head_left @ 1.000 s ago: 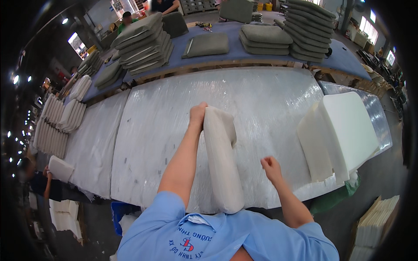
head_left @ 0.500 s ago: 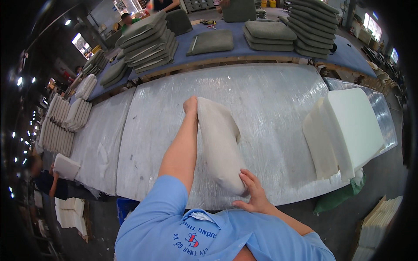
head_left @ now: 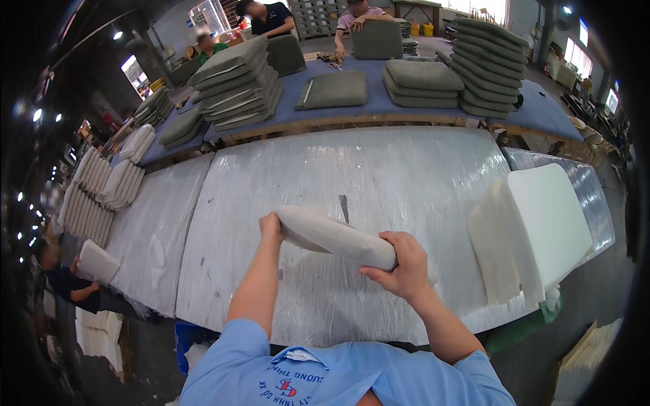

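Observation:
A light beige cushion (head_left: pixel 332 238) is held on edge between my two hands over the plastic-wrapped table (head_left: pixel 237 176). My left hand (head_left: pixel 271 227) is closed on its far left end. At the near right end, my right hand (head_left: pixel 404 265) wraps round the cushion's corner, thumb on the near side and fingers over the top. Part of the underside shows below the left end; the rest is hidden. Just beyond the cushion a small dark strip (head_left: pixel 344 206) shows on the table.
White foam pads (head_left: pixel 552 223) and beige covers (head_left: pixel 489 233) stand at the table's right. Across the far blue table (head_left: pixel 271 139) lie stacks of green-grey cushions (head_left: pixel 237 81); people work behind it. Another person (head_left: pixel 71 277) handles a white cushion (head_left: pixel 99 261) at far left.
The cushion has swung from pointing away from me to lying more crosswise, lifted nearer. My left hand came closer; my right hand, earlier spread against its near end, now grips it.

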Available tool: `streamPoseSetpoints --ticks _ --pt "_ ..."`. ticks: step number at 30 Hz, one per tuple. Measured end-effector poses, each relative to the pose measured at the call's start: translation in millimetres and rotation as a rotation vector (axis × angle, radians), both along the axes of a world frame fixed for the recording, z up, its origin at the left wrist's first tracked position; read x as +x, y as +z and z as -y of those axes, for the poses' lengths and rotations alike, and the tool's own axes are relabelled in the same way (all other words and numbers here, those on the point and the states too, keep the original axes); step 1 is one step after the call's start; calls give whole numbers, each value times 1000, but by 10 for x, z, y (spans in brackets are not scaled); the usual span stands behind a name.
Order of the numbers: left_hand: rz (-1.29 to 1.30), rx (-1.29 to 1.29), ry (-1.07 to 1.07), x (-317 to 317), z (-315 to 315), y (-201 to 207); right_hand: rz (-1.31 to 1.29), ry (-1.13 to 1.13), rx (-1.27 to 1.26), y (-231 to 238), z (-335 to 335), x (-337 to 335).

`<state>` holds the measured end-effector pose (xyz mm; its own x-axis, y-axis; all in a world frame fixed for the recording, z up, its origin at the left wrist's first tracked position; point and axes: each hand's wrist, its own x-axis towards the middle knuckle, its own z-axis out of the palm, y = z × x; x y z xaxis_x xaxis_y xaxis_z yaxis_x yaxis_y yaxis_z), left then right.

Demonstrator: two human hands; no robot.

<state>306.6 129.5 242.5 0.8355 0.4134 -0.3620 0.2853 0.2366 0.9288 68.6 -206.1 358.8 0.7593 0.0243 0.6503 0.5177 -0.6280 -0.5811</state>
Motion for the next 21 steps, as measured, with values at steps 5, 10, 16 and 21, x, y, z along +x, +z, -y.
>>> streamPoseSetpoints --ticks 5,10,16,21 --pt "246 730 -135 -628 -189 378 -11 86 -109 -27 169 251" --pt "913 801 -1063 -1582 849 1541 49 165 -165 23 262 469" --pt "740 1000 -1073 -1817 929 1709 59 241 -52 -14 49 733" --pt "918 885 -792 -2249 998 1301 16 128 16 -377 271 768"
